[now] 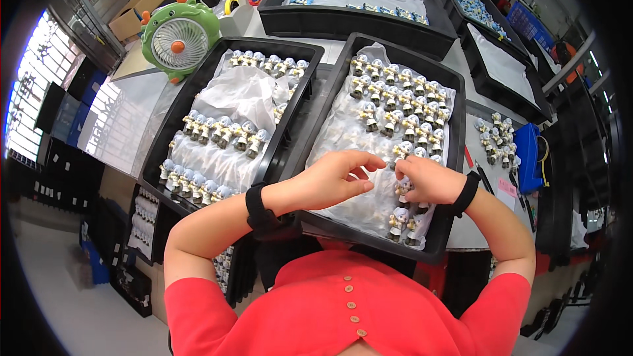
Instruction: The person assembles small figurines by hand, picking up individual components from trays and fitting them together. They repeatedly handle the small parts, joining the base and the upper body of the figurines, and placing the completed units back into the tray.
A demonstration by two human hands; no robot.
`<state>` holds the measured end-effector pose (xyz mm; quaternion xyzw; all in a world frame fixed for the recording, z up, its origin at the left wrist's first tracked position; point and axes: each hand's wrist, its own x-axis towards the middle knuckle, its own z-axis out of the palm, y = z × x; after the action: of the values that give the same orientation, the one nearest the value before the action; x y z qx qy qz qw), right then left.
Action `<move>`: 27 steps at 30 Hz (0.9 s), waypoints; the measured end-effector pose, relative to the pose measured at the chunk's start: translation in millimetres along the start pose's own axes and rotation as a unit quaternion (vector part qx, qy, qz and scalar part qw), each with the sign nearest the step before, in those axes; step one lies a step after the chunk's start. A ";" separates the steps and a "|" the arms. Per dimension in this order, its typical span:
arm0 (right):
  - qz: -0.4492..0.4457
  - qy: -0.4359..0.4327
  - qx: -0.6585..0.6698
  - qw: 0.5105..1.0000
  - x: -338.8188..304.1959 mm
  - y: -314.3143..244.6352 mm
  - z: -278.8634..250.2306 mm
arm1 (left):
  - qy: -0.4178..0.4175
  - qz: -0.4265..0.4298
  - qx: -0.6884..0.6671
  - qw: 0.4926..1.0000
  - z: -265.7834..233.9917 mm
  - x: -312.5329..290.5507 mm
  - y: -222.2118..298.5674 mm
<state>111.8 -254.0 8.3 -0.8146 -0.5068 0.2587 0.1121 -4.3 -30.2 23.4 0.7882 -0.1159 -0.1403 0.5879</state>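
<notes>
Small figurines (368, 115) with pale blue-white heads and dark bases lie in rows on white sheeting in a black tray (456, 115) in front of me. Over the right side of this tray is my right hand (428, 179), its fingers bent around a figurine (403, 189) that they partly cover. My left hand (343, 175) hovers over bare sheeting to its left, thumb and fingers apart, holding nothing. Near the tray's close right corner, two more figurines (398, 221) lie below my right hand. Both wrists wear black bands.
Left of it, a second black tray (153, 165) holds more rows of figurines. A green fan (179, 39) stands behind that. Loose figurines (496, 138), a blue container (527, 158) and pens sit at the right. Another black tray (356, 26) lies across the back.
</notes>
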 end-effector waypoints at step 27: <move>-0.139 0.196 0.559 0.793 96.7 -40.4 -17.2 | 0.219 0.024 -0.402 0.889 -40.4 -6.5 -27.5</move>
<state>124.1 -148.5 10.9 -0.5636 -0.3488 0.3136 0.6799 4.6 15.9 8.4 0.4920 0.0632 0.0155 0.8681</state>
